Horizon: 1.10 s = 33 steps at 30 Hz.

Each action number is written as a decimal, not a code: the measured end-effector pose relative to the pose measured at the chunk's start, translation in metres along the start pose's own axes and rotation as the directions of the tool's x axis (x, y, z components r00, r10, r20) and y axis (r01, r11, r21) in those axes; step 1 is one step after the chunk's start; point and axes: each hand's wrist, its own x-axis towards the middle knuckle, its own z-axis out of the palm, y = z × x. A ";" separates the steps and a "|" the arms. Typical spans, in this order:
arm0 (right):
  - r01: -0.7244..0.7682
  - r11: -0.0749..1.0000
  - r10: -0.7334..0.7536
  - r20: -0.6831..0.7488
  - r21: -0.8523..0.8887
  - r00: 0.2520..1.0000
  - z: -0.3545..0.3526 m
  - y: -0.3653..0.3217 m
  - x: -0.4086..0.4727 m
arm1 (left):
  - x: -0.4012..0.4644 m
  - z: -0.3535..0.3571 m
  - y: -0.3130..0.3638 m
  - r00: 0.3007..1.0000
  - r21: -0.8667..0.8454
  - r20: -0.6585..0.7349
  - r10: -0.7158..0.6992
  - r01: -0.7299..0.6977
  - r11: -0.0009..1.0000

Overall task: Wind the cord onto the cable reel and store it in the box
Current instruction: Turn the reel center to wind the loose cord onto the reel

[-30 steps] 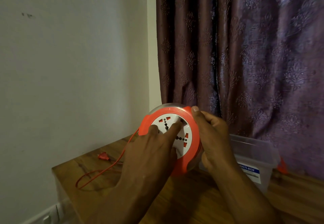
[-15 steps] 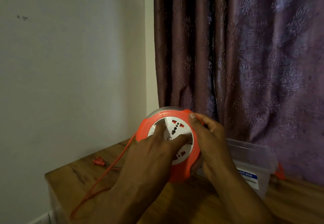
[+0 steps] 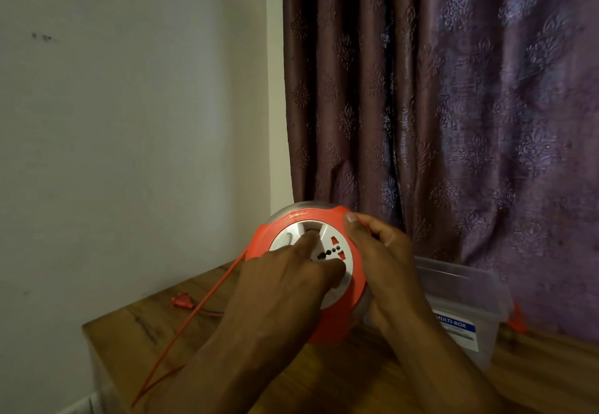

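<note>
Here the right hand (image 3: 385,271) grips the cable reel (image 3: 311,271); left hand (image 3: 291,287) fingers press its white dial.

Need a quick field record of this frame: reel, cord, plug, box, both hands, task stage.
reel: orange cable reel with white socket face, held on edge above the wooden table
left hand: left hand has fingers on the white face
right hand: right hand grips the reel's right rim
cord: orange cord runs from the reel's left side down over the table edge, not fully wound
plug: plug lies on the table, left of the reel
box: clear box labelled MULTI-BOX stands behind, right of the reel; reel not in it
stage: winding
</note>
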 end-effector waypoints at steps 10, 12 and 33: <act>-0.019 1.000 0.019 -0.024 0.003 1.000 0.004 0.006 0.001 | -0.002 -0.002 -0.002 0.999 0.040 0.022 0.038 -0.039 0.998; -0.019 1.000 0.018 -0.031 -0.011 0.999 0.004 0.007 0.001 | -0.005 0.002 -0.003 1.000 0.028 0.000 0.017 -0.017 0.999; -0.003 1.000 0.002 -0.088 -0.009 0.996 0.006 0.014 0.004 | -0.012 0.030 -0.003 0.967 -0.093 -0.097 -0.235 0.227 0.970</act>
